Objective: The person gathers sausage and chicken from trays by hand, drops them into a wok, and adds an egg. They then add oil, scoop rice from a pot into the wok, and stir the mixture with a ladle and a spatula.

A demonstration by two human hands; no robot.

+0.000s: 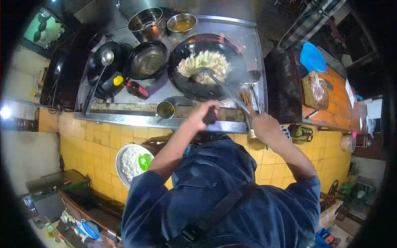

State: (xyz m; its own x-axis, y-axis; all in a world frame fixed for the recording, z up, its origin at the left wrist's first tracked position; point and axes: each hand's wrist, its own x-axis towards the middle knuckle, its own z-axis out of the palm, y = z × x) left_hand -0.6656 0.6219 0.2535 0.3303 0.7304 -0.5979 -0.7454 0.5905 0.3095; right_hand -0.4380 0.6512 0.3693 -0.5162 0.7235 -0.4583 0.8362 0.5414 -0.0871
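A large black wok (186,84) sits on the metal stove, with pale chopped food (215,62) heaped in its middle and steam at its right side. My left hand (200,115) is closed around the dark wok handle at the near side. In my right hand (265,127) is the long handle of a metal ladle (227,90). The ladle's head lies in the food; its exact shape is partly hidden. Near my left hand stands a small metal cup (166,110).
Left on the stove are a second black wok (148,60), another ladle (107,58) and a red-labelled bottle (137,89). A pot (145,20) and a bowl of yellowish liquid (182,24) stand behind. A basin of rice (131,162) is below left; a blue basket (313,58) is on the wooden table (341,103).
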